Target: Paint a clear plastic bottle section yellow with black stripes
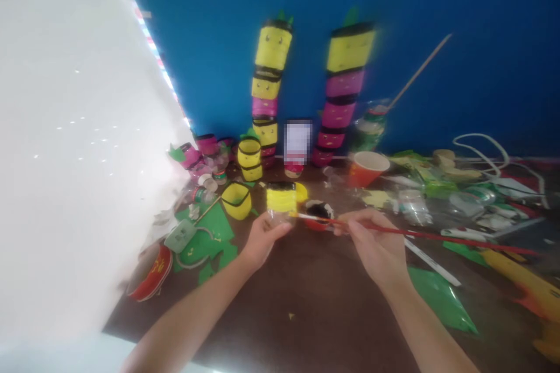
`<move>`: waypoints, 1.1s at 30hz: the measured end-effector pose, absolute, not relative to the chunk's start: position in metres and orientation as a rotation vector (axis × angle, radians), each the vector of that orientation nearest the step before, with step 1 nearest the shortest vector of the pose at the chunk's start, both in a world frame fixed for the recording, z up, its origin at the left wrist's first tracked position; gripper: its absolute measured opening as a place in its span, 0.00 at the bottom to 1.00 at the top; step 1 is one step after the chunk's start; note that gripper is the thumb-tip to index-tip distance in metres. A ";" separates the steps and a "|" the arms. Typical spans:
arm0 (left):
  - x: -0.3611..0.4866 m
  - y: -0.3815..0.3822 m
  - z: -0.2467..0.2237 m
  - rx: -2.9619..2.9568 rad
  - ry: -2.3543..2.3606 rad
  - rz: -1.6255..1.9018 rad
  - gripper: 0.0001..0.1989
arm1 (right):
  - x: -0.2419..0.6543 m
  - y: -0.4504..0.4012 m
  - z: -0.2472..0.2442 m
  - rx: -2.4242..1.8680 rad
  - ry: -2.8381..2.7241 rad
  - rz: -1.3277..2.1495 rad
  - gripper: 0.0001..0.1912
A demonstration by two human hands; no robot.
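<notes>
Near the middle of the table, my left hand (pixel 265 239) grips the lower part of a small clear container (pixel 281 199) with yellow paint around it and a black rim. My right hand (pixel 376 242) is closed on a long red paintbrush (pixel 420 235), whose pale tip points left and is at the container's lower right side. Behind the brush is a cup with dark contents (pixel 319 213). A yellow round lid or dish (pixel 301 191) sits just behind the container. The view is slightly blurred.
Stacks of yellow and magenta cups (pixel 272 49) stand by the blue wall. Green sheets (pixel 210 233), a glue gun (pixel 180 236) and a red cup (pixel 151 274) lie left. A paper cup (pixel 368 169), plastic pieces and a yellow tool (pixel 525 280) are right.
</notes>
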State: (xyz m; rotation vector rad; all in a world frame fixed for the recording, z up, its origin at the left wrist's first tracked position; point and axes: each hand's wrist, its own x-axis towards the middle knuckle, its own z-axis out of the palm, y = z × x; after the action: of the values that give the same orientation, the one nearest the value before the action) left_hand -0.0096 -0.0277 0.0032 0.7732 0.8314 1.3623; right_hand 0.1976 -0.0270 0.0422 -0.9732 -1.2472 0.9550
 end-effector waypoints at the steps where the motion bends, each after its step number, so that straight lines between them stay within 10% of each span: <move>1: -0.010 -0.028 0.003 0.776 0.828 1.363 0.17 | 0.197 -0.027 0.043 -0.994 -1.251 0.947 0.11; 33: -0.010 -0.029 0.002 0.785 0.874 1.370 0.19 | 0.180 -0.041 0.059 -1.055 -1.293 0.543 0.13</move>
State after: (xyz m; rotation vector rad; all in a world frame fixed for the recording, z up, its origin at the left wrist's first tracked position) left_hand -0.0100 -0.0291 0.0016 0.7852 0.8739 1.3699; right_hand 0.1801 -0.0414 0.0590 -1.0552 -1.2930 0.5427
